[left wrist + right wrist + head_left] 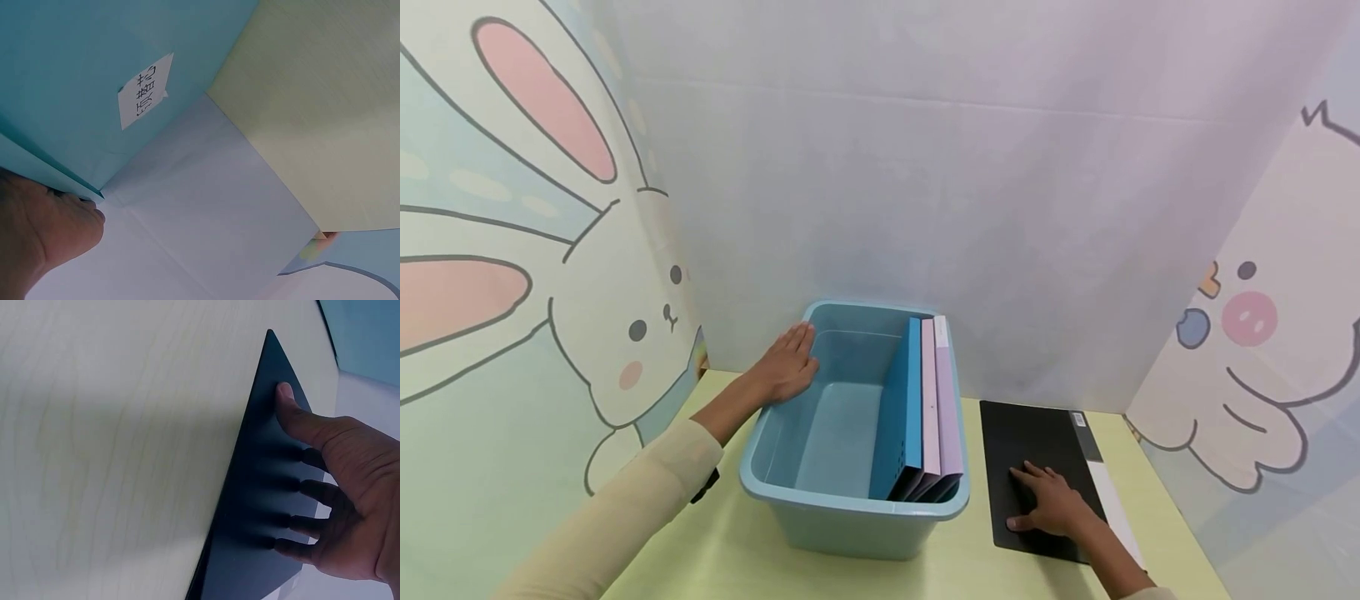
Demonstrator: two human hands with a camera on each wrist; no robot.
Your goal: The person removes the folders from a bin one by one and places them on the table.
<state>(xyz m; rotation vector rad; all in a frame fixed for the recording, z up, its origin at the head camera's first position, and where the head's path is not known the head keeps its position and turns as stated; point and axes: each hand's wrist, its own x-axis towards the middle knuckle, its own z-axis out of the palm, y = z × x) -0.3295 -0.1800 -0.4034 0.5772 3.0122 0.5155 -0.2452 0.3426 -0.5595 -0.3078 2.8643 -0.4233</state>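
Observation:
A light blue plastic bin (857,500) stands on the table, its left rim under my left hand (786,367). The fingers of that hand lie nearly straight over the rim; the left wrist view shows the hand (56,228) at the bin's edge. Upright along the bin's right side stand a blue file box (897,417), a pink one (929,400) and a lilac one (949,400). To the right of the bin a black folder (1030,433) lies flat. My right hand (1052,504) touches it with spread fingertips and thumb, also seen in the right wrist view (350,494).
The pale yellow table (700,550) meets a plain whitish curtain (880,200) behind the bin. Cartoon-printed curtains (617,333) flank both sides. A white paper label (147,92) with handwriting is stuck on the bin's outer wall.

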